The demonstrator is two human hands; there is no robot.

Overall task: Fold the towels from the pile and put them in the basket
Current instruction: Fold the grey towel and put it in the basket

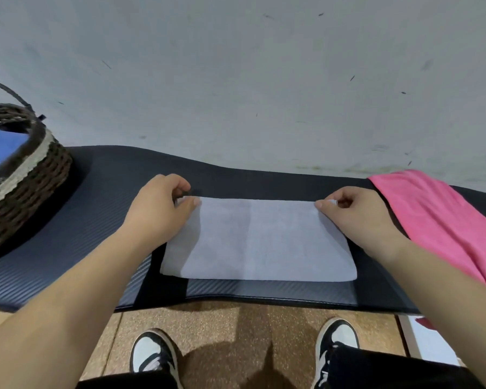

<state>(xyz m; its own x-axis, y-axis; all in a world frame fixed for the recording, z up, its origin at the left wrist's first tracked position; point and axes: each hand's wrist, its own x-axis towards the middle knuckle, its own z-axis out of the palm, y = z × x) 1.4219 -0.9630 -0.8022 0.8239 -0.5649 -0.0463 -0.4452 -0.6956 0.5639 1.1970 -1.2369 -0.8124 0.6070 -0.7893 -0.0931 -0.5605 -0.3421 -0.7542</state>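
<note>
The left hand is seen at the far left corner of a white towel. The corner is pinched between the thumb, laid on top, and the curled fingers behind it. The right hand is seen at the far right corner, which is pinched in the same way, thumb on top and fingers curled. Both forearms are stretched forward from the near edge of the frame, one on each side of the towel.

The white towel is laid flat as a wide rectangle between the two hands, its long edges running left to right. A faint vertical crease is noted near its middle. It is spread on a black ribbed mat that covers the work surface.

A pink towel is found at the right end of the mat, just beside the right wrist, unfolded and cut off by the right edge of the frame. A dark woven basket with a pale band and a handle is set at the left end of the mat, well apart from the white towel. A blue towel is recorded inside it.

Behind the mat a pale, scuffed wall is seen. Below the near edge, a cork-patterned floor and two black and white shoes are visible.
</note>
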